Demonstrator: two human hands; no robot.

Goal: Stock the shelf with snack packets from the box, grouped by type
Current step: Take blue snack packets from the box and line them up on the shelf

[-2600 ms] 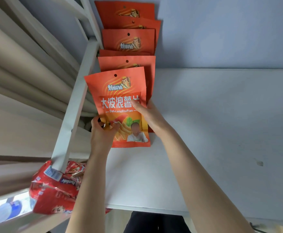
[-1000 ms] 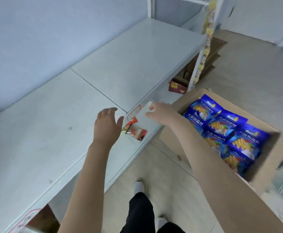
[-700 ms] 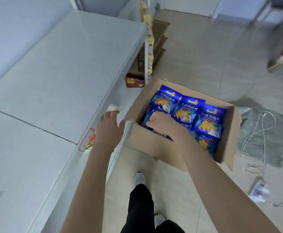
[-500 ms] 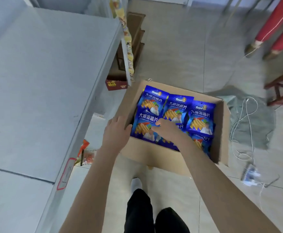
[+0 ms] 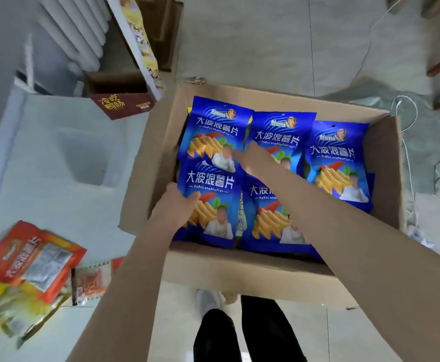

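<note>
An open cardboard box (image 5: 242,270) on the floor holds several blue snack packets lying flat in two rows. My left hand (image 5: 175,209) grips the left edge of the front-left blue packet (image 5: 211,186), thumb on its face. My right hand (image 5: 255,160) reaches across the middle of the box with fingers stretched out. Its fingertips touch the lower right corner of the back-left blue packet (image 5: 215,126), and its forearm covers part of the front-middle packet (image 5: 268,223).
A low white shelf board (image 5: 44,165) lies left of the box, carrying an orange packet (image 5: 30,254), a yellow packet (image 5: 7,304) and a small clear packet (image 5: 91,280). A dark red carton (image 5: 121,104) stands behind it. White cable (image 5: 406,126) trails right of the box. My legs (image 5: 239,333) stand below it.
I turned from the orange packets on the upper shelf down to the box. Both hands moved into it; my left hand now grips the front-left blue packet.
</note>
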